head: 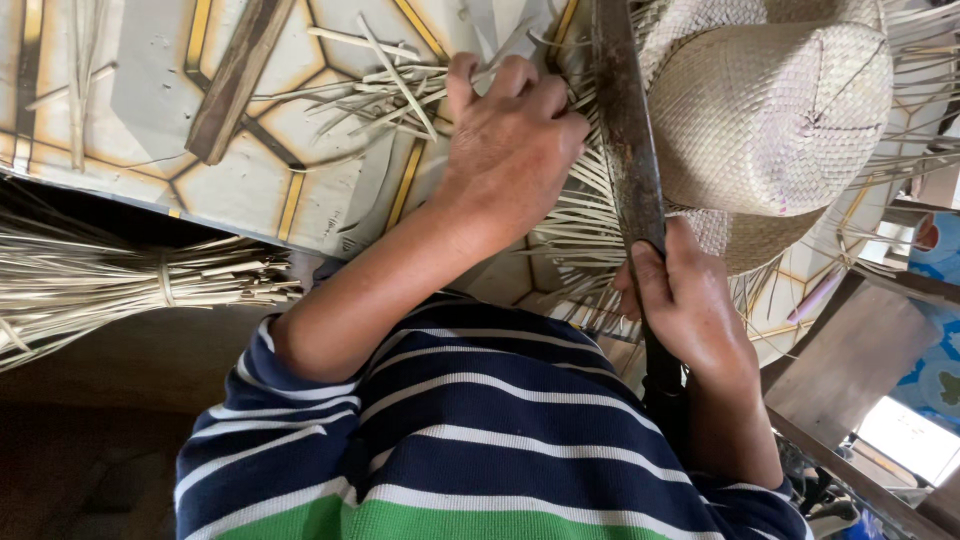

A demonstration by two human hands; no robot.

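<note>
A woven straw hat (pixel 770 110) lies at the upper right on a patterned surface (pixel 140 90), with loose straw ends (pixel 575 235) fanning out from its brim. My left hand (pixel 510 140) is closed on a bunch of these ends beside the brim. My right hand (pixel 685 305) grips the handle of a long dark blade (pixel 625 120). The blade runs up between my left hand and the hat's crown, lying across the brim's strands. My striped sleeves and shirt fill the lower part of the view.
A tied bundle of straw strips (pixel 110 285) lies at the left edge. Cut straw pieces (pixel 385 85) are scattered past my left hand. A flat wooden stick (pixel 235 80) rests at the upper left. A wooden board (pixel 850 360) sits at the lower right.
</note>
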